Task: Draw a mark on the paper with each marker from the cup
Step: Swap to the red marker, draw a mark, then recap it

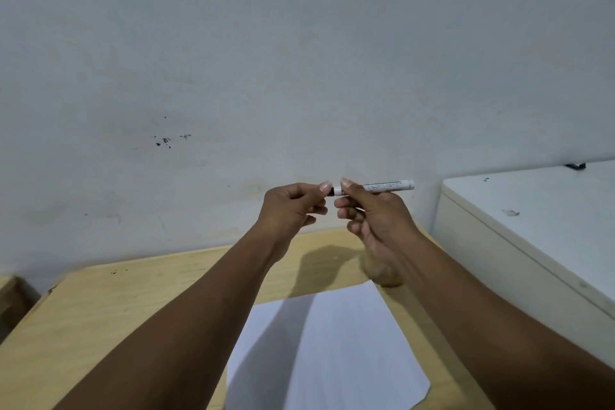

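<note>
I hold a white marker point(382, 185) level in the air, above the far edge of the table. My right hand point(372, 220) grips its barrel, which sticks out to the right. My left hand point(293, 206) pinches the dark cap end at the marker's left tip, thumb and forefinger closed on it. A white sheet of paper point(326, 349) lies on the wooden table point(109, 303) below my forearms, with no mark visible on the part that shows. A brownish cup point(382, 271) sits behind the paper's far corner, mostly hidden by my right wrist.
A white cabinet or appliance point(532, 226) stands right of the table, higher than its top. A pale wall point(266, 60) with small dark specks rises just behind. A brown box edge point(10, 296) shows at the far left.
</note>
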`<state>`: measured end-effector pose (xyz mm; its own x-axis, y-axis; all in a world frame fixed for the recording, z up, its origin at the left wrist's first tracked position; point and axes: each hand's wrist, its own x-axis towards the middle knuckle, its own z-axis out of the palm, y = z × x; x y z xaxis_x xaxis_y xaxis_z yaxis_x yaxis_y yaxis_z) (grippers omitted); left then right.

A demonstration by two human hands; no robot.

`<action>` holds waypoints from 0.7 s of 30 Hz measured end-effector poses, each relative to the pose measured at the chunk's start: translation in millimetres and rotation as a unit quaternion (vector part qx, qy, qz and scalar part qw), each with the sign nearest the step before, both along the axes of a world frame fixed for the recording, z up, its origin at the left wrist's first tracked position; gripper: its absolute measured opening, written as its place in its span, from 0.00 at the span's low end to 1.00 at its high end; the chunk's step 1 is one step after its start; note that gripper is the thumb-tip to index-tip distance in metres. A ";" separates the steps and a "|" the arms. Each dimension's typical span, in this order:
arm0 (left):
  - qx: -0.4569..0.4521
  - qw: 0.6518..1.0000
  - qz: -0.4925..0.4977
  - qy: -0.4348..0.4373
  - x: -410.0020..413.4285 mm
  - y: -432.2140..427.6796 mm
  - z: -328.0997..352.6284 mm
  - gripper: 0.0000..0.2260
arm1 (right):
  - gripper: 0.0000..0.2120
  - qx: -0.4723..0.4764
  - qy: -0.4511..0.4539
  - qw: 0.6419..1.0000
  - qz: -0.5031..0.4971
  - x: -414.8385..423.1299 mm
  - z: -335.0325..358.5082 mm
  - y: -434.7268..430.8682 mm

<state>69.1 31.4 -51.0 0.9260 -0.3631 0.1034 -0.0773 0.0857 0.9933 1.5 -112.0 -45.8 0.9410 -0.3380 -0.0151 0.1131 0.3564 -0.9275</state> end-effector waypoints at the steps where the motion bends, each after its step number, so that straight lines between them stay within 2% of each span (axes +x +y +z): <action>1: 0.014 1.000 0.005 -0.026 0.7 -2.6 3.3 0.08 | 0.13 -0.018 0.023 1.000 -0.004 -0.9 4.0 -9.2; 3: 0.036 0.997 0.026 -0.068 4.7 -7.1 9.6 0.08 | 0.18 -0.026 0.067 0.997 -0.041 -1.8 8.9 -35.1; 5: 0.064 0.992 0.040 -0.100 10.4 -10.7 14.3 0.08 | 0.19 -0.019 0.104 0.989 -0.108 -5.3 7.7 -66.3; 7: 0.107 0.985 0.029 -0.132 14.7 -16.0 15.5 0.08 | 0.16 -0.047 0.133 0.979 -0.146 -13.0 2.2 -92.3; 10: 0.177 0.966 0.015 -0.185 16.8 -31.0 12.4 0.08 | 0.11 -0.112 0.164 0.969 -0.148 -26.1 -7.1 -109.5; 14: 0.267 0.929 -0.016 -0.254 16.0 -56.0 6.2 0.09 | 0.08 -0.130 0.175 0.966 -0.140 -31.4 -17.2 -113.9; 18: 0.299 0.920 -0.057 -0.246 8.0 -76.7 3.4 0.19 | 0.07 -0.142 0.170 0.966 -0.132 -28.3 -23.1 -114.0; 21: 0.324 0.916 -0.056 -0.231 12.1 -88.1 4.1 0.15 | 0.08 -0.142 0.159 0.969 -0.126 -25.5 -23.2 -113.7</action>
